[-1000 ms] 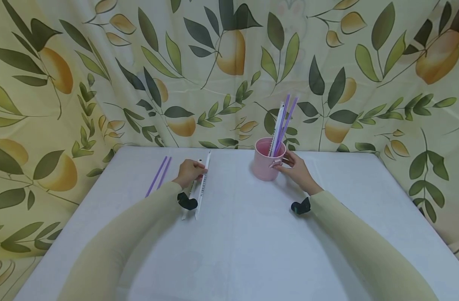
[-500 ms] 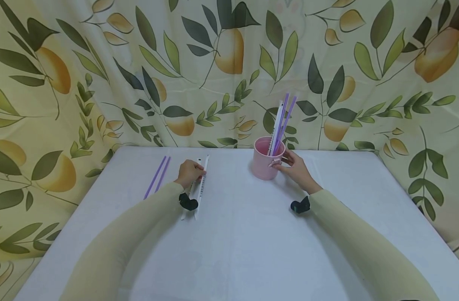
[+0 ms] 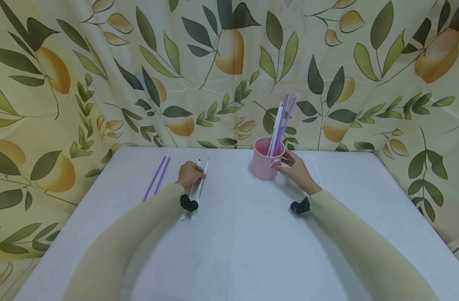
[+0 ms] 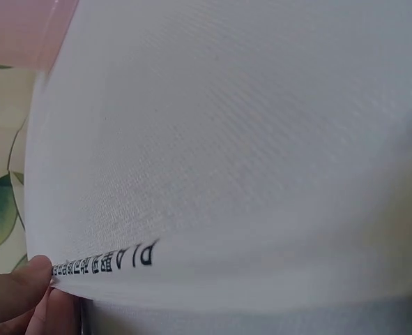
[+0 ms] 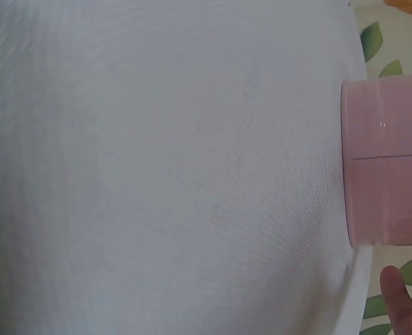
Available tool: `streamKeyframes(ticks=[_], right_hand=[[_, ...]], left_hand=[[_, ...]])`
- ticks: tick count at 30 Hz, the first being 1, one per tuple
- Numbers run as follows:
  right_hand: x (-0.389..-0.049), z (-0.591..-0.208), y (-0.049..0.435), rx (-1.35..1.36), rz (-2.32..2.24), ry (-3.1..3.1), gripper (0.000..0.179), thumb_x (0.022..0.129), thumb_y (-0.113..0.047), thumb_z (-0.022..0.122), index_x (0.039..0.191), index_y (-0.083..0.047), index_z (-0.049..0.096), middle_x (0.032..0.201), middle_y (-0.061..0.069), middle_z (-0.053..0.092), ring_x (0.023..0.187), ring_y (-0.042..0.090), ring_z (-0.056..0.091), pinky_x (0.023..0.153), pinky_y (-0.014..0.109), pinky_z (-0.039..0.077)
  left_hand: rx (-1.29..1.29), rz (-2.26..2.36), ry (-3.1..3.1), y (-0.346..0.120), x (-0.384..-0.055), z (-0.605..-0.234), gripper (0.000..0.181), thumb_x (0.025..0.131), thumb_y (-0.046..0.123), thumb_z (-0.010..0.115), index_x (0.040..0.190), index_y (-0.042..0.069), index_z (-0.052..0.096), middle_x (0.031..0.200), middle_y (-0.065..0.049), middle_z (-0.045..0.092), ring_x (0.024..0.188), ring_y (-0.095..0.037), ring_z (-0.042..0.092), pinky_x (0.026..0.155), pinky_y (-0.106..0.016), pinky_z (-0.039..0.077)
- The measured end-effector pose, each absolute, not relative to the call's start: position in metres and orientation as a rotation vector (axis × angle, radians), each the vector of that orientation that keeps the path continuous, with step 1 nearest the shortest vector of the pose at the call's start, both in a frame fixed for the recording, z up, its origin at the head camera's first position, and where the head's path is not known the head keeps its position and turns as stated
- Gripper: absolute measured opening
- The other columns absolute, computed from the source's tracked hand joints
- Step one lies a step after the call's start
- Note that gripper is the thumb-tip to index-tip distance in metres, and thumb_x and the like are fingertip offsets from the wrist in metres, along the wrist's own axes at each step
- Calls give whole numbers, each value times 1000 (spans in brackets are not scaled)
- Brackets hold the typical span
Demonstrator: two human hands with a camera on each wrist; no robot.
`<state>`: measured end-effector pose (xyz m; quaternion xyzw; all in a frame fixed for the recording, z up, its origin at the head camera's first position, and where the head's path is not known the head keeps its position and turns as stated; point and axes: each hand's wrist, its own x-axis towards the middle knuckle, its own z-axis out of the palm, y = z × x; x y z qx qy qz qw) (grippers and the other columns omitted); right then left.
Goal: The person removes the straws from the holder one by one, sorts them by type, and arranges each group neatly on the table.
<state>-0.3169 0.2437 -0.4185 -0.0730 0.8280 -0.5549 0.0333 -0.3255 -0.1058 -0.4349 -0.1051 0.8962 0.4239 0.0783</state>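
Observation:
With thumb and fingers my left hand (image 3: 189, 173) pinches a white wrapped straw (image 3: 200, 190) near its upper part. Black print runs along this straw's wrapper (image 4: 104, 262) in the left wrist view. A second white wrapped straw (image 3: 199, 161) lies beside it, partly hidden under the hand. My right hand (image 3: 296, 172) holds the pink mug (image 3: 261, 169) by its handle; in the right wrist view only some fingertips (image 5: 401, 300) show, below the mug. Two purple straws (image 3: 286, 125) and white wrapped straw (image 3: 275, 129) lean upright inside the mug.
Two more purple straws (image 3: 156, 177) lie side by side on the white table (image 3: 229, 251), left of my left hand. A curtain (image 3: 222, 104) printed with fruit and leaves hangs behind the table's far edge.
The pinched straw has shifted slightly toward me, its far end lower against the table. My right hand and the mug have stayed in place.

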Motion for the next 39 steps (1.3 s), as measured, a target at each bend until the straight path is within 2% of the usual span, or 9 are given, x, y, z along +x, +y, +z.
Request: streamKeyframes(ticks=[4, 9, 16, 23, 31, 39], right_hand=[[-306, -404, 237, -213, -1700, 2537, 78, 89, -11, 64, 150, -5, 17, 150, 24, 30, 138, 40, 31, 113, 50, 30], [-295, -393, 230, -204, -1659, 2565, 75, 90, -10, 62, 149, -3, 16, 149, 25, 30, 138, 40, 31, 112, 49, 31], [-304, -402, 235, -176, -1649, 2556, 77, 90, -11, 62, 150, -4, 14, 150, 25, 28, 139, 40, 29, 112, 50, 31], [-318, -421, 244, -189, -1665, 2570, 81, 88, -18, 65, 151, -11, 15, 151, 20, 30, 139, 37, 31, 112, 48, 32], [-320, -425, 245, -190, -1648, 2597, 82, 87, -24, 67, 151, -12, 17, 151, 19, 32, 138, 36, 32, 111, 49, 33], [-317, -425, 243, -244, -1669, 2611, 87, 83, -37, 70, 150, -13, 21, 149, 21, 34, 136, 38, 35, 110, 49, 35]], left_hand=[[-326, 1273, 2684, -106, -326, -436, 14, 81, 8, 72, 93, 2, 70, 83, -10, 67, 56, -8, 56, 49, -15, 45], [-362, 1267, 2676, -105, -326, -436, 16, 82, 9, 71, 96, 2, 70, 88, -12, 69, 58, -9, 57, 50, -16, 45], [-381, 1277, 2674, -105, -327, -438, 17, 82, 8, 71, 98, 1, 69, 93, -13, 68, 61, -10, 58, 50, -16, 46], [-366, 1285, 2698, -106, -326, -438, 17, 82, 7, 71, 97, 0, 69, 95, -14, 68, 61, -11, 59, 50, -16, 46], [-356, 1323, 2687, -111, -325, -433, 20, 82, 8, 70, 101, 2, 68, 85, -11, 68, 63, -13, 59, 53, -18, 45], [-261, 1406, 2685, -118, -318, -432, 19, 87, 11, 66, 104, 2, 68, 90, -12, 68, 66, -11, 60, 57, -17, 48]])
